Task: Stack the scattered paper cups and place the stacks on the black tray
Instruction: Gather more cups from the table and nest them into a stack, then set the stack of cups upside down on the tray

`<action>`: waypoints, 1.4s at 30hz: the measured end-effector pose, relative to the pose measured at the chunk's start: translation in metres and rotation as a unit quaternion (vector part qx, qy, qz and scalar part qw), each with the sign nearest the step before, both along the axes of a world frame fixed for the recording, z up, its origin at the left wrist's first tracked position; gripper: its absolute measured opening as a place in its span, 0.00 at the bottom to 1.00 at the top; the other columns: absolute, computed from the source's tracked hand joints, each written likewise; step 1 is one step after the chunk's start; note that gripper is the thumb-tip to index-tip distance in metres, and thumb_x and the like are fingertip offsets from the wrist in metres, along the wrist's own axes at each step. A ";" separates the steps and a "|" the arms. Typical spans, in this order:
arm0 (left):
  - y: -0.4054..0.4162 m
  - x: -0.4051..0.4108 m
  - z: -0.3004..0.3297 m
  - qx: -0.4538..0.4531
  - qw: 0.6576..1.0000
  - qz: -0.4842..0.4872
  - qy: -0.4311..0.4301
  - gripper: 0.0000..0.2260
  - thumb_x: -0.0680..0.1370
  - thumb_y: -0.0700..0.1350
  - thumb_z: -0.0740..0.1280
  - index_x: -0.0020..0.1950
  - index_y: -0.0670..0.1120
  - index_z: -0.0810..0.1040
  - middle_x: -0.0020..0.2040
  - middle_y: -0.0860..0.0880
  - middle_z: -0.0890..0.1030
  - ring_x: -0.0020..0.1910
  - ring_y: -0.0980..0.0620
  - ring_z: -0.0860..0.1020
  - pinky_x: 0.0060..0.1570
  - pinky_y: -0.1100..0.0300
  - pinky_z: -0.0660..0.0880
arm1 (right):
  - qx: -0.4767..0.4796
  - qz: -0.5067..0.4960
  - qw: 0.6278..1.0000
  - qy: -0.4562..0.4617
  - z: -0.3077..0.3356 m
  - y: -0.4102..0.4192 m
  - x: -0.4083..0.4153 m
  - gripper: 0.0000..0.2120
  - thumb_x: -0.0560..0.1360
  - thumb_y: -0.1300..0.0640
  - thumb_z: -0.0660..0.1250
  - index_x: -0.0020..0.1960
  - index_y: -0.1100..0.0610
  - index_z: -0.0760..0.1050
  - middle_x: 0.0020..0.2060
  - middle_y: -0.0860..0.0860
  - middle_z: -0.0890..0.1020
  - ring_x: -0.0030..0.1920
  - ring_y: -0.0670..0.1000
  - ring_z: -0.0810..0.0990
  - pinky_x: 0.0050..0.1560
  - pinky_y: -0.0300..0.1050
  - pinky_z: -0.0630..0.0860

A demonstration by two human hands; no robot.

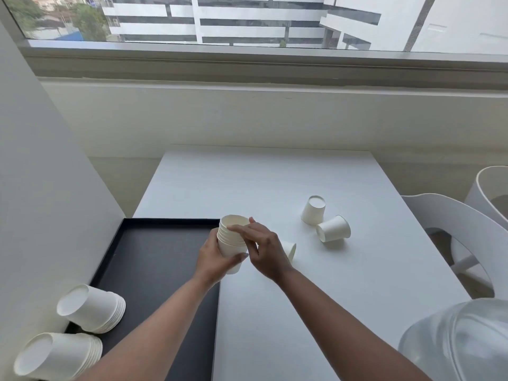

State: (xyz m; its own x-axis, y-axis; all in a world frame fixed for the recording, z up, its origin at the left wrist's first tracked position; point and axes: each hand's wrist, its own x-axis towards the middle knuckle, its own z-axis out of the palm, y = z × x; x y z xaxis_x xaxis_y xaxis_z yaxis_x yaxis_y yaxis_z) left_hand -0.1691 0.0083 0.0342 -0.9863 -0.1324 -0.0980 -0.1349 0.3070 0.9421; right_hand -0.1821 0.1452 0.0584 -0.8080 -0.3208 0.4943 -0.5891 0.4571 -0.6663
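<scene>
My left hand (217, 257) grips an upright stack of white paper cups (232, 237), held above the right edge of the black tray (154, 259). My right hand (262, 246) rests its fingertips on the stack's rims and upper side. Partly hidden behind my right hand, one loose cup (290, 250) lies on its side. Further right, an upside-down cup (314, 210) stands on the table, with another cup (333, 229) lying on its side beside it. Two upside-down stacks (92, 307) (59, 356) sit at the tray's near left corner.
The white table (302, 298) meets a white wall on the left, beside the tray. White chairs (467, 229) stand to the right. A clear plastic dome-like object (461, 342) is at the near right. A window ledge runs along the far side.
</scene>
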 end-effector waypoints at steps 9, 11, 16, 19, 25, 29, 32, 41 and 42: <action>-0.005 0.009 0.001 0.064 0.996 0.063 0.002 0.28 0.64 0.42 0.79 0.58 0.53 0.70 0.52 0.51 0.79 0.51 0.51 0.77 0.48 0.59 0.73 | -0.287 -0.130 0.914 -0.254 -0.004 -0.010 0.021 0.19 0.75 0.60 0.67 0.64 0.49 0.69 0.60 0.51 0.73 0.62 0.48 0.71 0.63 0.37 0.66; -0.006 0.011 0.004 0.111 0.991 0.077 0.002 0.28 0.64 0.40 0.79 0.59 0.50 0.71 0.54 0.49 0.79 0.53 0.50 0.77 0.51 0.58 0.73 | -0.349 -0.111 0.849 -0.380 -0.005 -0.009 0.021 0.22 0.74 0.59 0.68 0.64 0.46 0.65 0.63 0.54 0.72 0.62 0.50 0.71 0.61 0.43 0.67; -0.011 0.021 0.010 0.199 0.977 0.074 -0.001 0.26 0.67 0.38 0.76 0.63 0.44 0.73 0.56 0.45 0.80 0.54 0.50 0.78 0.46 0.64 0.74 | -0.293 0.048 0.814 -0.499 -0.014 -0.006 0.026 0.34 0.67 0.56 0.73 0.68 0.42 0.61 0.64 0.53 0.73 0.60 0.51 0.76 0.60 0.51 0.74; -0.016 0.028 0.011 0.234 0.970 0.063 0.000 0.20 0.66 0.40 0.75 0.56 0.48 0.76 0.50 0.47 0.81 0.46 0.55 0.81 0.38 0.69 0.76 | -0.291 0.089 0.810 -0.502 -0.017 -0.019 0.031 0.34 0.68 0.57 0.73 0.68 0.44 0.62 0.60 0.55 0.76 0.56 0.53 0.79 0.56 0.52 0.79; -0.035 0.045 0.008 0.240 0.969 0.054 -0.030 0.26 0.60 0.51 0.77 0.56 0.53 0.74 0.49 0.54 0.81 0.50 0.56 0.78 0.40 0.69 0.74 | -0.351 0.102 0.795 -0.484 -0.024 -0.039 0.038 0.22 0.72 0.64 0.69 0.62 0.51 0.69 0.53 0.55 0.77 0.50 0.51 0.80 0.54 0.50 0.79; -0.056 0.069 -0.001 0.120 0.990 0.013 -0.075 0.52 0.47 0.70 0.75 0.66 0.50 0.68 0.59 0.49 0.76 0.61 0.53 0.73 0.60 0.59 0.71 | -0.382 0.101 0.776 -0.492 -0.025 -0.046 0.035 0.17 0.72 0.67 0.69 0.56 0.51 0.73 0.50 0.53 0.78 0.49 0.51 0.80 0.47 0.44 0.81; -0.078 0.093 -0.015 -0.069 0.990 0.010 -0.118 0.48 0.52 0.67 0.75 0.67 0.51 0.66 0.64 0.49 0.73 0.66 0.53 0.69 0.64 0.58 0.66 | -0.396 0.098 0.762 -0.503 -0.029 -0.059 0.034 0.18 0.71 0.69 0.68 0.55 0.52 0.73 0.49 0.52 0.78 0.49 0.51 0.80 0.46 0.43 0.82; -0.120 0.128 -0.044 -0.387 0.900 -0.056 -0.195 0.47 0.68 0.62 0.71 0.77 0.50 0.47 0.78 0.50 0.42 0.77 0.51 0.45 0.72 0.53 0.59 | -0.358 0.064 0.773 -0.520 -0.040 -0.102 0.036 0.20 0.70 0.68 0.71 0.58 0.54 0.71 0.57 0.58 0.74 0.55 0.55 0.77 0.52 0.46 0.79; -0.122 0.129 -0.046 -0.391 0.894 -0.060 -0.209 0.47 0.68 0.61 0.71 0.77 0.50 0.47 0.78 0.49 0.41 0.77 0.51 0.45 0.72 0.53 0.59 | -0.348 0.059 0.778 -0.519 -0.039 -0.106 0.034 0.20 0.70 0.67 0.71 0.58 0.53 0.71 0.57 0.58 0.74 0.56 0.55 0.77 0.53 0.47 0.79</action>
State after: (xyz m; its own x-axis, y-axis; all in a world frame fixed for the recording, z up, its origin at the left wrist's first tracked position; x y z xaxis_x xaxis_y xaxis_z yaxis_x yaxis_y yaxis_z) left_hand -0.0403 -0.1134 -0.0113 -0.8971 -0.2163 -0.3853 -0.3461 0.8860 0.3084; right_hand -0.1476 0.0392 0.0189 -0.8730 -0.3698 -0.3180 0.4217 -0.2450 -0.8730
